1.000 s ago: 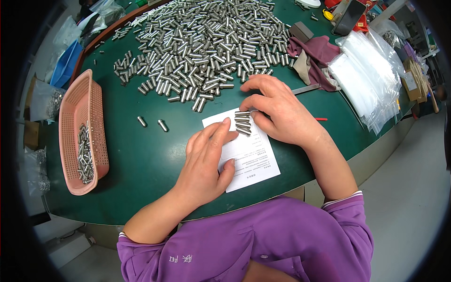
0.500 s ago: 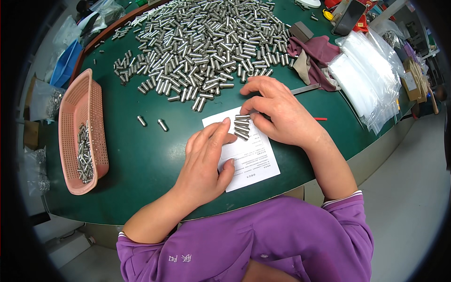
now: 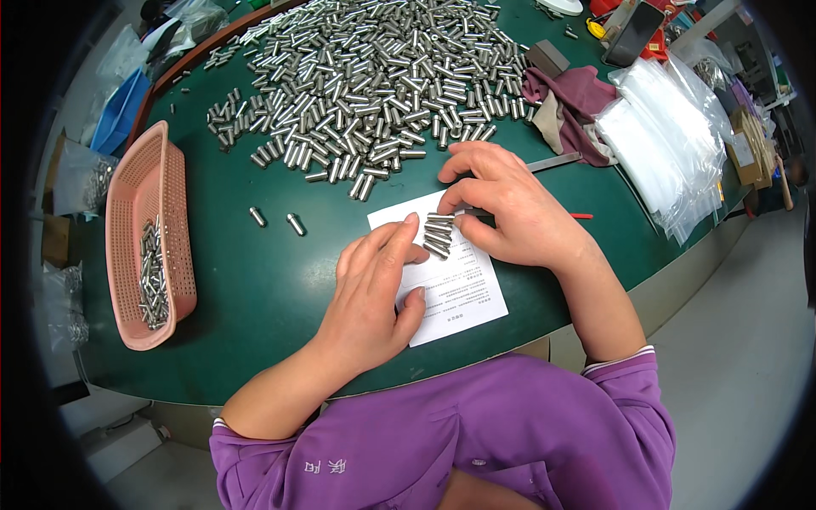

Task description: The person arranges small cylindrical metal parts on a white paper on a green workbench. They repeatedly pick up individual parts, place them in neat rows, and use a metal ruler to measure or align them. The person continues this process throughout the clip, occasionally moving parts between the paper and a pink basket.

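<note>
My head view shows a short row of metal pins (image 3: 438, 236) lying side by side on a printed white sheet (image 3: 467, 306). I note the right hand (image 3: 514, 208) at the row's far end, forefinger and thumb bent; I cannot tell whether they pinch a pin. The left hand (image 3: 361, 293) overlaps the sheet's left edge, fingers loosely curved. Beyond, a large pin pile (image 3: 374, 85) covers the green table (image 3: 246, 314). At left, a pink basket (image 3: 180, 229) holds small metal pieces (image 3: 152, 285).
</note>
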